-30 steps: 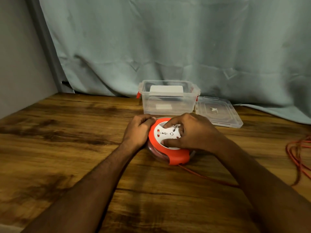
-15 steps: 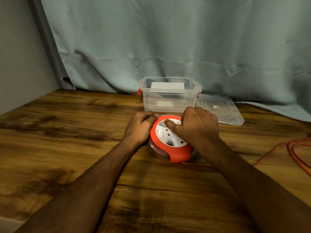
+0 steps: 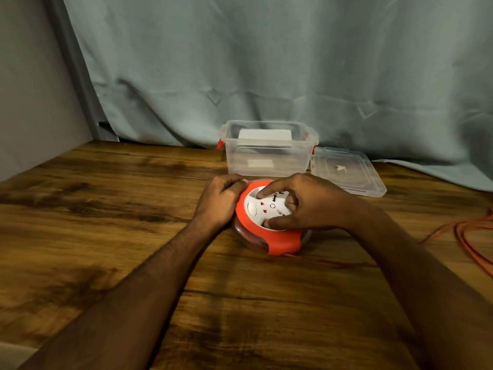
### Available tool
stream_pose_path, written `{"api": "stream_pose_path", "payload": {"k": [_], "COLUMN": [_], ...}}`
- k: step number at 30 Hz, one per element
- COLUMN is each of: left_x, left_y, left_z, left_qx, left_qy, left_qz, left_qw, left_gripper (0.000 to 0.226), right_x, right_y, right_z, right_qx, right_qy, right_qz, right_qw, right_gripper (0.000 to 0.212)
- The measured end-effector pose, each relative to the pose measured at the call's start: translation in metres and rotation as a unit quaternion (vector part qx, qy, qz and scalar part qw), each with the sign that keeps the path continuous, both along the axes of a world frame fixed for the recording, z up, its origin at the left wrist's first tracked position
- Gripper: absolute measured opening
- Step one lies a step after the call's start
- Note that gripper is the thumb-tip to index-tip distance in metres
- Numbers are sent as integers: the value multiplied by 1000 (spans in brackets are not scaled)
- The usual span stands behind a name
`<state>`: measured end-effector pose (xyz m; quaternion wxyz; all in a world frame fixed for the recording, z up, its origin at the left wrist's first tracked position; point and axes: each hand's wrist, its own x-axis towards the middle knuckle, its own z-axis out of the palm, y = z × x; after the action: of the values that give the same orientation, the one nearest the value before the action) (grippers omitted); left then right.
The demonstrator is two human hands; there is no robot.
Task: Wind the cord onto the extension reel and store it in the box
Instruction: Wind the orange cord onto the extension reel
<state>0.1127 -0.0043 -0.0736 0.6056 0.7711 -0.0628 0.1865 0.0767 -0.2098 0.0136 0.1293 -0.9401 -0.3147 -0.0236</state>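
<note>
We see a dark, streaked wooden desk [image 3: 106, 236] filling the lower view, backed by a pale grey-green fabric curtain [image 3: 266, 62] that hangs along its far edge. Near the middle of that far edge stands a clear rectangular plastic box [image 3: 269, 153] with red side clips, open on top, and its clear flat lid [image 3: 346, 172] lies on the desk just beside it, toward the right edge. In front of the box, about mid-desk, sits the round extension reel [image 3: 269, 225], an orange ring around a white socket face. The left hand [image 3: 218, 201] wraps the reel's left rim, its fingers curled tight on the orange ring. The right hand [image 3: 306, 204] lies over the white face, fingers spread, fingertip and thumb pressing down on it. A thin orange cord [image 3: 464, 236] runs out from under the reel's near side and trails to loose loops at the desk's right edge; it looks partly wound inside the reel, though we cannot be sure through the blur.
</note>
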Motion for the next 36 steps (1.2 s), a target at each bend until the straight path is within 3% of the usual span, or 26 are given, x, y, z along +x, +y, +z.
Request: {"api": "stream_pose_path", "payload": {"k": [7,13,21,28,32,36], "left_x": [2,-1,-2,-2,-2,-3], "left_y": [3,1,1,0,3,3], "left_z": [-3,-1,-1,-1,-1,0], "left_qx": [-2,7,39,35,25,21], "left_qy": [3,27,7,17,17,7], "left_qz": [11,0,-3,-3,-1,8], "left_qw": [1000,1000,999,999,1000,1000], "left_gripper": [37,33,33,33,35,33], "right_x": [1,6,3,-1,0,-1], "right_y": [6,24,22,21,10,2], "right_z": [-13,-22,-23,-18,-10,-9], "right_qx": [8,17,23,6,33,-6], "right_qy": [-76,-146,-153,-137,-113,-32], "right_qz": [-58,-161,-250,-221,-84,-3], "right_qw": [995,976,956,966,989,999], "right_gripper": [66,68,65,51,31,60]}}
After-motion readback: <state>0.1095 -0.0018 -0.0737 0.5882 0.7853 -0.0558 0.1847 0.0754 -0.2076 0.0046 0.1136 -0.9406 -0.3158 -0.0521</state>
